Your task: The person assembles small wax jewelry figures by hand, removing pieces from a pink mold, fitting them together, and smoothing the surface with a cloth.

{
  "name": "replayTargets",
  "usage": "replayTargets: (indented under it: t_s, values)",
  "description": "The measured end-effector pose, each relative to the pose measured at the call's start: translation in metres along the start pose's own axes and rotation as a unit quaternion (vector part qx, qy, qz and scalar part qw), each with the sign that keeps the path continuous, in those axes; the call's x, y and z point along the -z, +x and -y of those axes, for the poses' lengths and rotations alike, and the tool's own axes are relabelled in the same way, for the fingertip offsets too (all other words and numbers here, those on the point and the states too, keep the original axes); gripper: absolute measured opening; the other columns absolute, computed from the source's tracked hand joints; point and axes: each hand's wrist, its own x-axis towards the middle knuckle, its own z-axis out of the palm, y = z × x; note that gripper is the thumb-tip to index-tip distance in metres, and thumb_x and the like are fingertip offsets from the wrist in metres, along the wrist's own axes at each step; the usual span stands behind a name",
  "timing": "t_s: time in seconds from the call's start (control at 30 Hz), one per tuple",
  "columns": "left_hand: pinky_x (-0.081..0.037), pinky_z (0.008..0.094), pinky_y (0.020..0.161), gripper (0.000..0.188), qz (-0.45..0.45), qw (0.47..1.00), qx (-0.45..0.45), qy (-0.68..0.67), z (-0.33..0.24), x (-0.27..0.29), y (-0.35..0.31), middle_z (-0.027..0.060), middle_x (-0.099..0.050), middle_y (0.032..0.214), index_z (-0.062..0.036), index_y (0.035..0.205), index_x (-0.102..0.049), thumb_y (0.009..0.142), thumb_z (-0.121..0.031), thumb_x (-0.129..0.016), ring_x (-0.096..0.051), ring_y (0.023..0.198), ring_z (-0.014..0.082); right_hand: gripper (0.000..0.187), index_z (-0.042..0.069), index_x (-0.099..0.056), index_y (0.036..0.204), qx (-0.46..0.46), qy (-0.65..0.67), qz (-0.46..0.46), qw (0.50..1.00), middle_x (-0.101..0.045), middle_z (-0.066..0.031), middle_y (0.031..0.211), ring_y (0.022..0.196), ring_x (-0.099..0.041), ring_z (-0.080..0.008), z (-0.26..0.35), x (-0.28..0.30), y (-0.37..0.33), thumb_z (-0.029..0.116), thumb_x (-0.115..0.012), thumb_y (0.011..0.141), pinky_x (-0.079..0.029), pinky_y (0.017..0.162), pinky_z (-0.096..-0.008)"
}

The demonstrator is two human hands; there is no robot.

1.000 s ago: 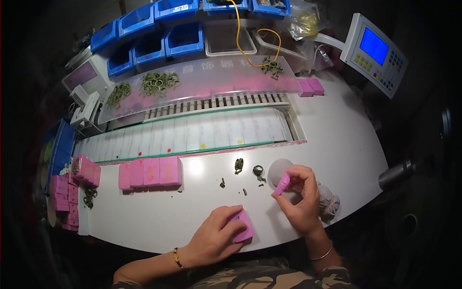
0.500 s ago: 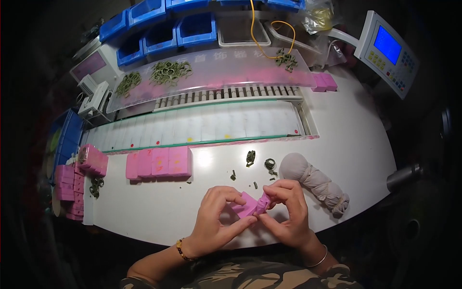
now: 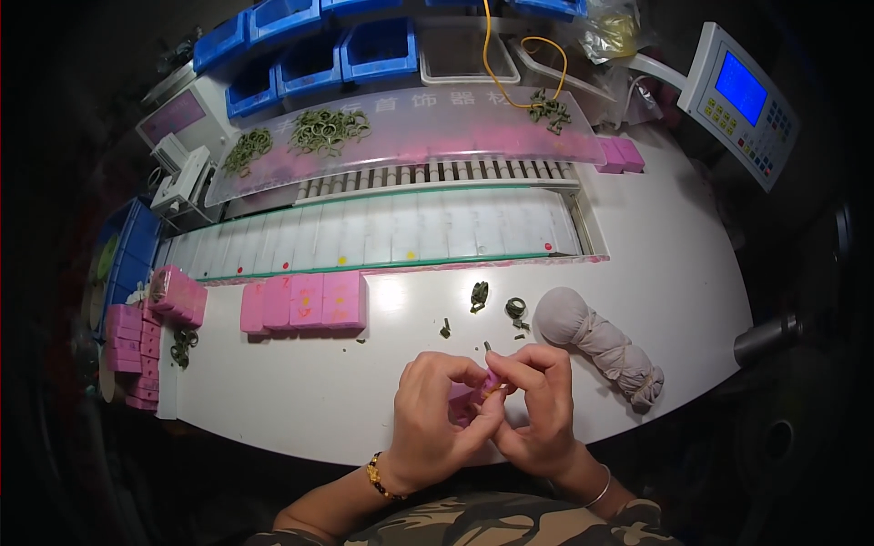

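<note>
Close to the table's front edge, both my hands hold a soft pink rubber mould (image 3: 462, 405). My left hand (image 3: 437, 400) is closed on it, with thumb and fingertips meeting near its upper corner. Opposite, my right hand (image 3: 537, 400) pinches the same corner. My fingers cover most of the mould, so whether anything sits inside it cannot be seen. Just past my fingertips lies a small dark green piece (image 3: 488, 347). Further off are a cluster of green rings (image 3: 479, 296), another small group of green rings (image 3: 515, 308) and a green scrap (image 3: 445, 328).
A grey cloth bundle (image 3: 601, 350) lies right of my hands. Pink blocks (image 3: 305, 302) stand in a row at left, with more stacked pink blocks (image 3: 125, 338) beyond. White trays (image 3: 382, 232) line a recessed track, under a translucent shelf (image 3: 428, 136) bearing green rings. A control panel (image 3: 742, 100) stands far right.
My hands have drawn closer together over the pink mould, hiding more of it. The left hand has shifted right. The white trays have slid left along the track.
</note>
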Motion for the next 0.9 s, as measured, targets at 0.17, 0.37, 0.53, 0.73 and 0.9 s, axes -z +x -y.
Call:
replayTargets:
  t_s: [0.17,0.37,0.53,0.73,0.9]
  values:
    - [-0.049,0.0352,0.069,0.035,-0.016,0.998,-0.041,0.034,-0.001,0.001,0.003,0.0094,-0.06,0.09,-0.0029,0.101,-0.057,0.073,0.0,-0.077,-0.059,0.079,0.0263,0.065,0.002,-0.06,0.133,0.023,-0.021,-0.017,0.999,-0.051,-0.0143,0.115,0.091,-0.061,-0.0255,0.002,-0.004,0.0,-0.008,-0.074,0.07,-0.056,0.074,-0.0325]
    - [-0.049,0.0357,0.067,0.04,-0.019,0.997,-0.067,0.041,-0.004,0.002,0.006,0.0094,-0.06,0.089,-0.0024,0.102,-0.054,0.072,-0.002,-0.081,-0.058,0.076,0.0272,0.061,0.0,-0.06,0.132,0.049,-0.058,-0.003,0.997,-0.055,-0.0153,0.117,0.092,-0.062,-0.0256,0.0,-0.001,0.002,-0.005,-0.074,0.073,-0.056,0.074,-0.0335]
    - [-0.049,0.0334,0.069,0.039,-0.01,0.998,-0.055,0.003,-0.006,0.004,0.007,0.0088,-0.059,0.089,-0.0021,0.102,-0.054,0.075,-0.004,-0.082,-0.059,0.076,0.0236,0.061,-0.001,-0.058,0.131,-0.009,0.054,-0.005,0.998,-0.056,-0.0163,0.117,0.093,-0.062,-0.0243,0.0,0.002,0.002,-0.005,-0.075,0.072,-0.055,0.073,-0.0324]
    - [-0.05,0.0296,0.079,0.042,0.034,0.983,0.115,-0.136,-0.006,0.004,0.0,0.0089,-0.061,0.095,-0.0009,0.108,-0.053,0.079,-0.007,-0.082,-0.059,0.083,0.0159,0.062,-0.002,-0.056,0.131,-0.019,0.058,-0.004,0.998,-0.055,-0.0165,0.117,0.092,-0.06,-0.0215,0.001,0.005,0.001,-0.003,-0.076,0.072,-0.053,0.071,-0.0297]
    - [-0.051,0.0371,0.087,0.045,0.061,0.99,0.06,-0.113,0.002,0.013,-0.005,0.0156,-0.062,0.11,-0.0001,0.109,-0.057,0.077,-0.014,-0.086,-0.062,0.099,0.029,0.058,-0.001,-0.057,0.127,-0.09,0.07,-0.041,0.993,-0.055,-0.015,0.119,0.086,-0.06,-0.0164,-0.009,0.01,-0.002,-0.004,-0.076,0.072,-0.051,0.068,-0.0264]
